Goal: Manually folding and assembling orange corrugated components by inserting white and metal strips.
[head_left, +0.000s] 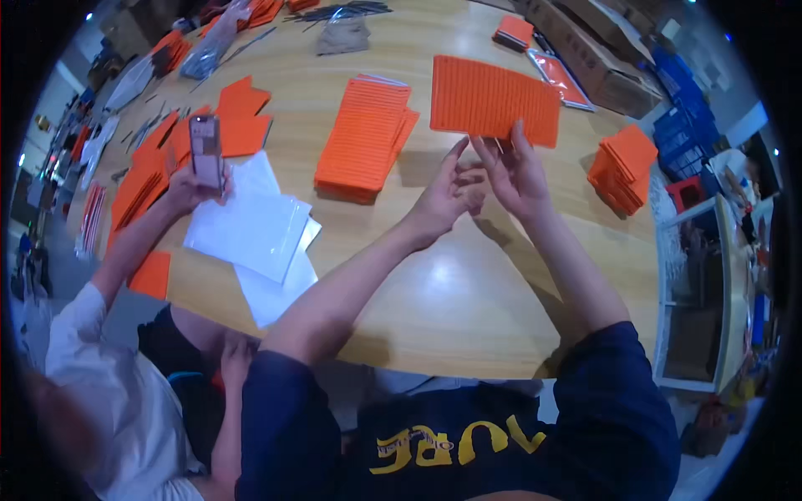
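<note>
An orange ribbed rectangular sheet (496, 96) is held up above the table by my right hand (520, 179), with the thumb and fingers closed on its lower edge. Just left of it is my left hand (451, 194), its fingers apart and bent, with nothing visible in them. Its fingertips are close below the sheet's lower left part; whether they touch it I cannot tell. Nearest to my left hand lies a stack of similar orange ribbed sheets (363, 134), its pieces slightly askew. To the right sits a smaller orange stack (622, 167).
At left a co-worker's hand holds a phone (205, 150) over white sheets (251, 225). Orange pieces (146, 179) are scattered beyond that arm. A cardboard box (597, 63) stands at the far right, near a small orange stack (513, 32). Plastic-wrapped items (342, 35) lie at the back.
</note>
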The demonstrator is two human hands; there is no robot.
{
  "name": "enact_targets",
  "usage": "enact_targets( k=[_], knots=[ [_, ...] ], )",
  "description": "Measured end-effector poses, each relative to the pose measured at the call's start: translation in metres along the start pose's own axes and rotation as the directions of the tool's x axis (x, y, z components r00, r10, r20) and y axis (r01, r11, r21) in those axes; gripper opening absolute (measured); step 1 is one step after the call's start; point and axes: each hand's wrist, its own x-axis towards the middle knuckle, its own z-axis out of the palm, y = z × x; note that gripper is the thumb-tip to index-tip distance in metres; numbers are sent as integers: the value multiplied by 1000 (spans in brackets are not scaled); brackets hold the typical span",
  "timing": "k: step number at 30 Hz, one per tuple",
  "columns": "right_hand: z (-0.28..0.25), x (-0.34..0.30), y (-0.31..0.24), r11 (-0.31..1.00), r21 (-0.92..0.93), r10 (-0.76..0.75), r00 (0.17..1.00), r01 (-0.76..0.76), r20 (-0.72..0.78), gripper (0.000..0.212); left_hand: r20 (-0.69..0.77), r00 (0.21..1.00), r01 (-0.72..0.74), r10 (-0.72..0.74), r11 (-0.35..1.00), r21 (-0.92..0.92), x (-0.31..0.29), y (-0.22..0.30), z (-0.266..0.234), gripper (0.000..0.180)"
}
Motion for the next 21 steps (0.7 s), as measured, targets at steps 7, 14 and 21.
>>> enact_targets(
  k=[7,14,21],
  knots=[
    [-17,-103,40,913,-307,266,963,-269,-51,41,-29,935,347,-353,930,-121,-5,13,-9,38],
    [29,-152,-2,388,-916,516,799,104,309,24,-249,938,74,-240,842,-535,2,18,-3,35],
    [108,-233,-83,-77,107,-424,-130,991,896,28,-149,962,208,-230,967,-145,-2,16,-6,35]
  ],
)
